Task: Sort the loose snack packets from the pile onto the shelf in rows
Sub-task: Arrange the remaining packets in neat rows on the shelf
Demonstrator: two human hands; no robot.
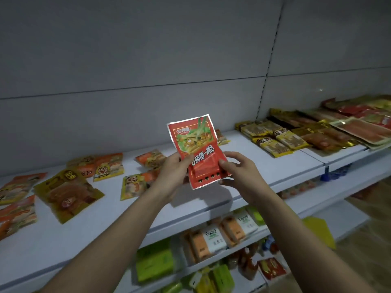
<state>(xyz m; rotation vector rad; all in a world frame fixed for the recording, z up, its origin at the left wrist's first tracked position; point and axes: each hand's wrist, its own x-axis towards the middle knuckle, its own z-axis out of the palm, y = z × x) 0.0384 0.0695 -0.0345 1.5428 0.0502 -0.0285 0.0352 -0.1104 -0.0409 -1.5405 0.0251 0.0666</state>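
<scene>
Nearest the camera, two bare forearms reach forward and upward over the front edge of the white shelf (243, 199), meeting at a single red packet (196, 149) held clear above the shelf surface. The left hand (172, 173) grips the packet's lower left edge, thumb across the printed face, fingers behind; the right hand (239, 172) pinches the lower right edge, thumb on the front near the bottom row of dark marks. Both hands are closed on the packet; neither is free. Holding it by the bottom corners keeps the printed face toward the viewer, which in my judgement suits reading the label and deciding which row it belongs to before it is set down. The packet's long axis runs nearly upright, leaning slightly left at the top, with the logo end uppermost and the sealed bottom edge lowest, between the two hands. Beyond and to the left of the hands, yellow and orange packets (69, 191) lie flat on the shelf, loosely spaced and at mixed angles, not yet in tidy lines. Farther right, past the shelf joint, gold and brown packets (275, 138) overlap in denser rows, with red trays (364, 130) behind them. Below, a lower shelf carries tissue packs (213, 240). The grey back panel (148, 60) closes the view.
</scene>
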